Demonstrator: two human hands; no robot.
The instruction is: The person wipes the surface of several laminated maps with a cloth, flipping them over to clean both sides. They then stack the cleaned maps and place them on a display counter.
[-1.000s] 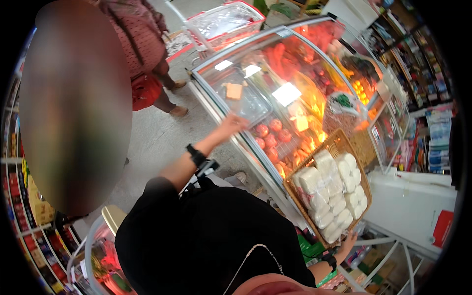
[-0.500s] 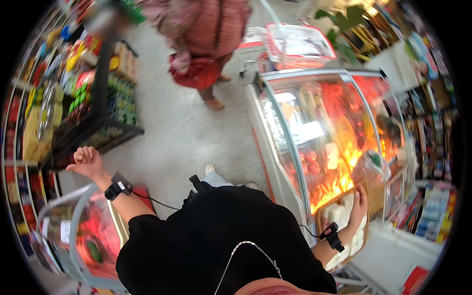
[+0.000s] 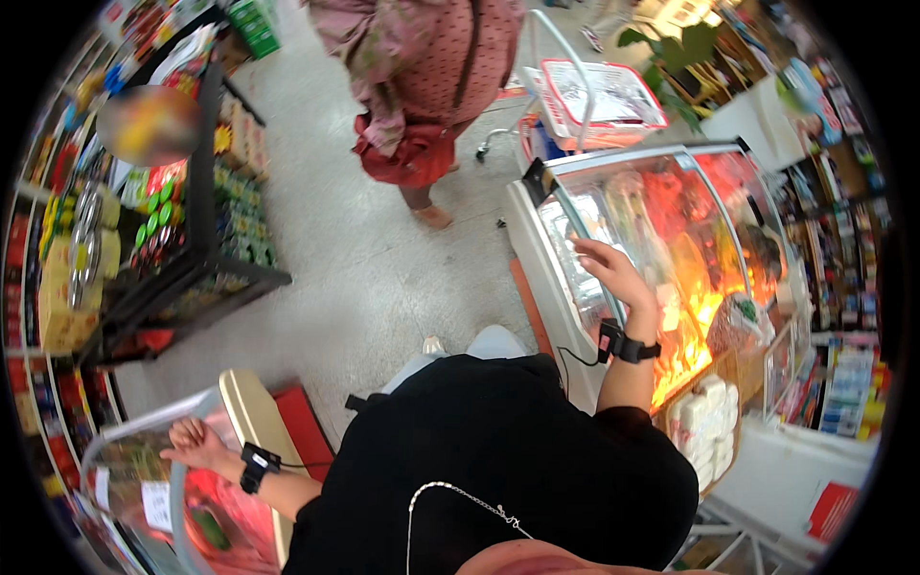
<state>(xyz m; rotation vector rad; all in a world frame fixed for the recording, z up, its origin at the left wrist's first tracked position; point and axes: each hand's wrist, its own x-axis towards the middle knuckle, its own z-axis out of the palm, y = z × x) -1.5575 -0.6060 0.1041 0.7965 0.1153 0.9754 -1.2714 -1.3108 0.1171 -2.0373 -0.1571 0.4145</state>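
My left hand [image 3: 195, 443] is beside the curved rim of a glass-topped display case [image 3: 254, 412] at the lower left. Its fingers are curled in and the thumb sticks out; nothing shows in it. Whether it touches the rim I cannot tell. My right hand [image 3: 613, 271] is over the near edge of a larger glass display case [image 3: 522, 230], fingers apart, holding nothing. Red and orange goods and a bright orange glow show through the glass. At the right end of that case is a brown-rimmed tray [image 3: 732, 460] of white blocks [image 3: 704, 431].
A person in a pink jacket [image 3: 441, 67] with a red bag [image 3: 407, 158] stands ahead in the grey-floored aisle [image 3: 364, 278]. A red-and-white shopping basket [image 3: 604, 101] on a cart stands beyond the case. A dark goods rack [image 3: 206, 182] lines the left; a clear bag [image 3: 740, 324] sits on the right case.
My right hand has left the tray of white blocks and moved forward and left over the glass case. My left hand has come down and back to the left case. My body has turned slightly.
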